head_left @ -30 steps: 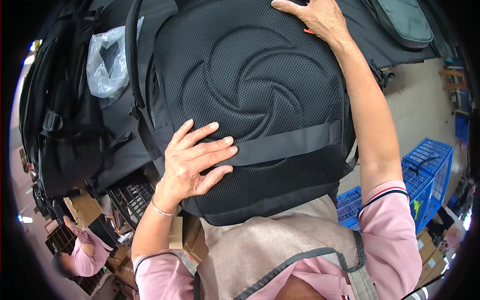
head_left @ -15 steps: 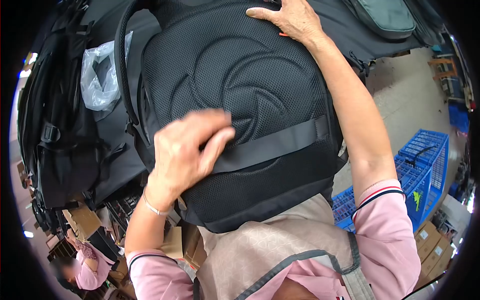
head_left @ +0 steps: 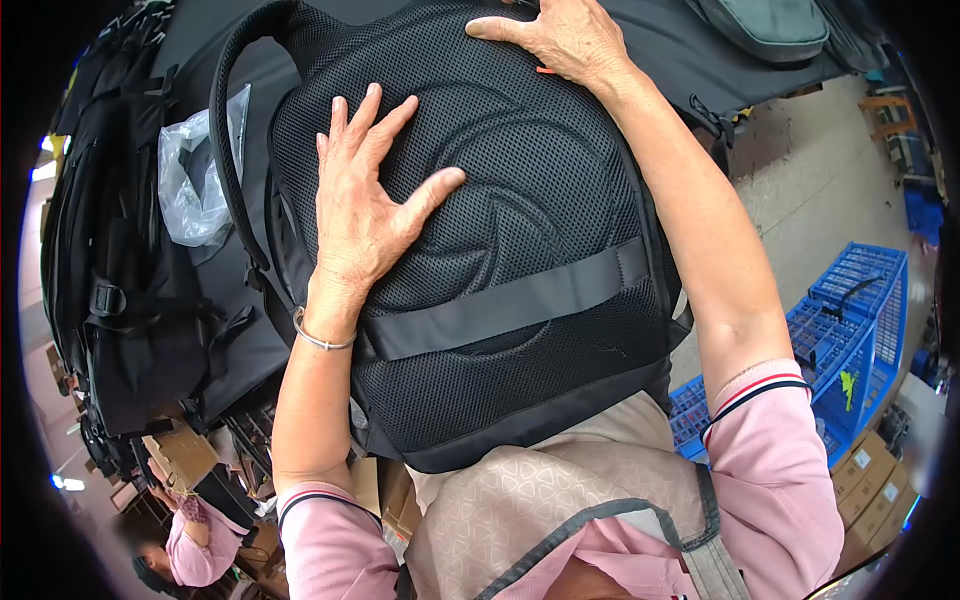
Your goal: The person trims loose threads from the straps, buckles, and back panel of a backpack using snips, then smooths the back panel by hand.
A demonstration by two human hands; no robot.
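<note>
A black backpack [head_left: 560,180] lies back panel up, its lower end against the apron. The panel has padded mesh with curved ridges and a flat strap [head_left: 500,305] across its lower part. My left hand [head_left: 365,205] rests open on the left of the mesh, fingers spread and pointing up. At the top right edge, my right hand [head_left: 570,40] grips the backpack, thumb on the mesh and its other fingers mostly hidden over the edge. A small orange tab [head_left: 545,70] shows beside that hand. A shoulder strap [head_left: 222,140] loops along the left side.
Left of the backpack lies a clear plastic bag [head_left: 195,200], beside a stack of black bags [head_left: 110,250]. A grey-green bag [head_left: 770,30] is at the upper right. Blue crates [head_left: 850,330] and cardboard boxes [head_left: 875,480] stand at the right. Another person [head_left: 200,545] is at the lower left.
My left hand has moved up from the flat strap onto the mesh, and its curled fingers have spread. My right hand keeps its hold, shifted slightly left with the backpack's top.
</note>
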